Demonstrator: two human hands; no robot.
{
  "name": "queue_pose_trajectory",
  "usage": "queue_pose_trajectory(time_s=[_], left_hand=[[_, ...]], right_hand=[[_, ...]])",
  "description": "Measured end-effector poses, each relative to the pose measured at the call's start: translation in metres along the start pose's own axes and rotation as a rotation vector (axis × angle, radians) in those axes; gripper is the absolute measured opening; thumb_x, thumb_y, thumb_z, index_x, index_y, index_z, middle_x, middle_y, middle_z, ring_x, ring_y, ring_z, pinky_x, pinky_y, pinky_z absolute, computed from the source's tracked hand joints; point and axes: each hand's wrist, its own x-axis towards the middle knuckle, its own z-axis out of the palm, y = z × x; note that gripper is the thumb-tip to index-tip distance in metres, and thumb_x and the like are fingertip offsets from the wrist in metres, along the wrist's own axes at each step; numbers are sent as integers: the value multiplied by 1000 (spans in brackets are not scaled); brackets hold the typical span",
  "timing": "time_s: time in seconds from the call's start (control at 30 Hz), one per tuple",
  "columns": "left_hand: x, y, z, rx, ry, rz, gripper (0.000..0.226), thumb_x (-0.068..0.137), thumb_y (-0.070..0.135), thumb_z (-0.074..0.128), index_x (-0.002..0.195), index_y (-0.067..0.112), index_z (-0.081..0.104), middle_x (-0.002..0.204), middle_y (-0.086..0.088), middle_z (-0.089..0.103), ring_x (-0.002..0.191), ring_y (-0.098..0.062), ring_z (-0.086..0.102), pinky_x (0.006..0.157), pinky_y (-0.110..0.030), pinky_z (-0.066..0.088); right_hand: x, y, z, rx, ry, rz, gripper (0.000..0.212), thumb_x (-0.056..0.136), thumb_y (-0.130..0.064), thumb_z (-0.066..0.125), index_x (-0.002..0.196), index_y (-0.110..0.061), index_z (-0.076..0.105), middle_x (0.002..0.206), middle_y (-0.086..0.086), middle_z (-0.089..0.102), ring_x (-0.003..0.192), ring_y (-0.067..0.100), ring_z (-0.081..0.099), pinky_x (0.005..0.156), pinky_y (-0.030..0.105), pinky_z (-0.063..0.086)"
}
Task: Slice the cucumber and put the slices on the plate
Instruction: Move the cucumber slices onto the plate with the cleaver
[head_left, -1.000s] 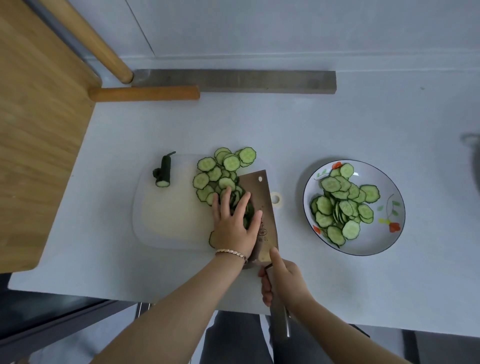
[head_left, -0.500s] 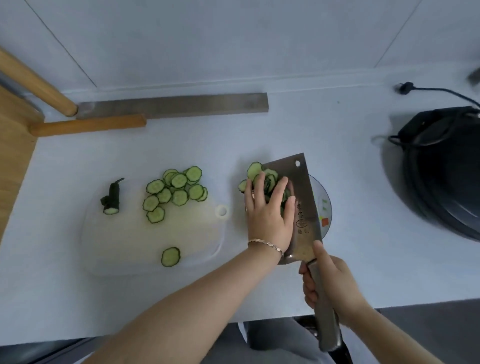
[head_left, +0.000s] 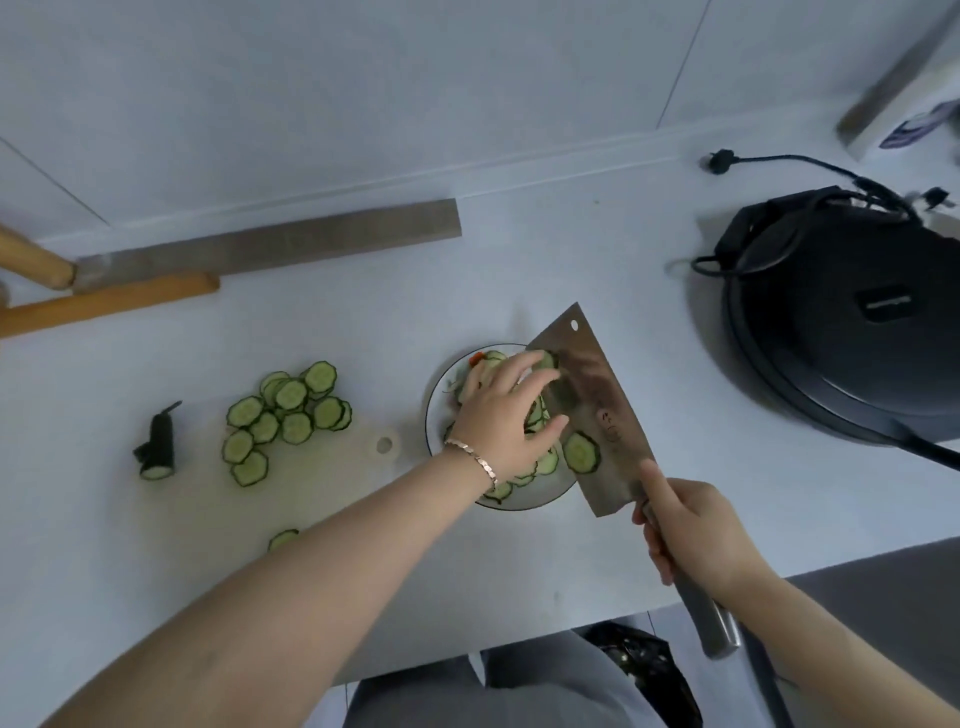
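Brushed metal cleaver (head_left: 592, 410), glossy ceramic plate (head_left: 524, 500), matt white counter (head_left: 519, 260), smooth wooden rolling pin (head_left: 109, 303)

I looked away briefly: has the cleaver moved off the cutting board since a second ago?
Yes. The cleaver has gone right, off the cutting board, and now sits tilted over the plate.

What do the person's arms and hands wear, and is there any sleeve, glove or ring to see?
Both forearms are bare: no sleeve reaches into view. The left hand has no glove; a thin bracelet of pale, shiny metal links sits around its wrist. The right hand has no glove and nothing on its wrist. No ring shows on the fingers that can be seen.
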Motion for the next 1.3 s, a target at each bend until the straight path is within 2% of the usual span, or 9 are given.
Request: queue_pose_trajectory(time_s=[0.1, 0.23, 0.37, 0.53, 0.67, 0.93, 1.07, 1.17, 1.3], left_hand=[[15, 6, 0, 37, 72, 131, 35, 75, 40, 49, 101, 17, 56, 113, -6, 57, 100, -19, 44, 94, -36, 36], [24, 3, -2, 55, 114, 56, 23, 74, 29, 47, 88, 13, 57, 93, -5, 60, 83, -25, 54, 80, -30, 41], [14, -12, -4, 173, -33, 107, 28, 76, 31, 41, 74, 14, 63, 78, -1, 64, 76, -27, 61, 87, -35, 43], [1, -1, -3, 133, 101, 422, 16, 78, 20, 51, 90, 13, 60, 87, -6, 64, 83, -22, 52, 84, -32, 39], [-3, 7, 8, 167, 62, 601, 15, 78, 19, 53, 91, 14, 57, 93, -4, 65, 88, -21, 48, 84, -33, 40], [-20, -31, -14, 266, -186, 310, 27, 75, 26, 41, 75, 16, 66, 74, 1, 64, 69, -23, 61, 73, -30, 42], [-37, -65, -61, 35, 44, -78, 31, 78, 24, 40, 86, 8, 66, 84, -9, 66, 74, -28, 62, 69, -28, 48], [-61, -103, -89, 19, 222, -472, 22, 82, 10, 50, 100, 4, 62, 107, -15, 59, 99, -30, 56, 84, -28, 41], [-99, -159, -116, 141, 138, -807, 49, 88, 23, 52, 133, 11, 38, 149, -13, 24, 138, -28, 19, 112, -40, 22]], right_hand=[[0, -5, -6, -30, -19, -17, 56, 97, -46, 36, 67, -3, 56, 41, 3, 50, 32, 16, 44, 42, 22, 45], [0, -8, -8, -19, -33, -15, 55, 96, -45, 38, 67, -2, 56, 41, 3, 49, 32, 16, 43, 42, 23, 45], [2, -9, -11, -28, -10, -22, 54, 97, -44, 38, 67, -2, 56, 40, 2, 49, 32, 16, 43, 40, 19, 42], [8, -16, -8, -49, -15, -22, 56, 97, -46, 37, 69, -2, 57, 39, 2, 50, 31, 14, 43, 39, 17, 42], [10, -25, -3, -36, -23, -60, 57, 97, -46, 37, 69, 0, 57, 42, 6, 50, 30, 15, 43, 38, 18, 41], [11, -34, 3, -78, 16, -91, 58, 97, -47, 35, 69, -1, 58, 40, 3, 50, 31, 14, 45, 40, 18, 43], [9, -50, 22, -91, -11, -134, 59, 97, -45, 36, 71, 2, 60, 41, 4, 52, 32, 15, 47, 41, 17, 44], [10, -65, 45, -31, -77, -147, 57, 96, -45, 39, 65, -1, 56, 42, 6, 51, 33, 16, 46, 41, 23, 45], [20, -83, 104, -33, -158, -137, 56, 97, -45, 40, 59, -5, 49, 42, 7, 50, 31, 15, 45, 39, 21, 43]])
